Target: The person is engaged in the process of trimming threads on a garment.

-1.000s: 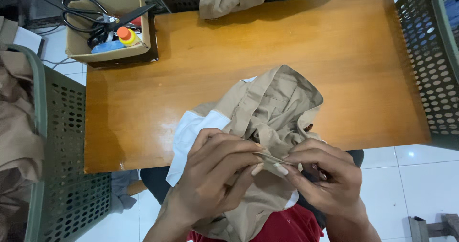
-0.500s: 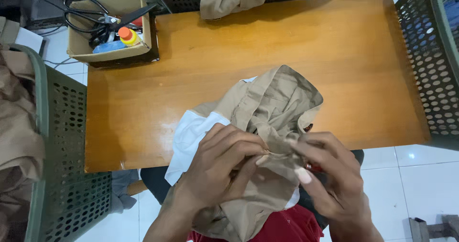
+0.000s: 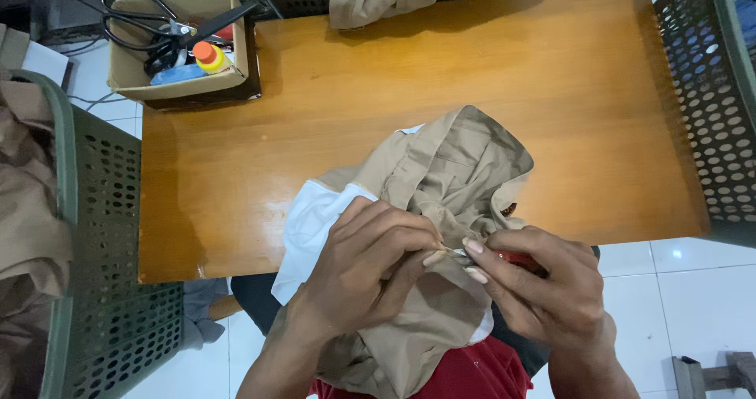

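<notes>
Both hands [image 3: 441, 277] pinch garment [image 3: 449, 170] at table [image 3: 331, 100] edge.

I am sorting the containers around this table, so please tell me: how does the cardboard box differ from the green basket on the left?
The cardboard box is tan with solid walls; the green basket is plastic with perforated walls. The cardboard box stands on the wooden table, at its far left corner; the green basket stands beside the table, lower down. The cardboard box holds black scissors and small items; the green basket holds tan cloth. Both are open-topped.
</notes>
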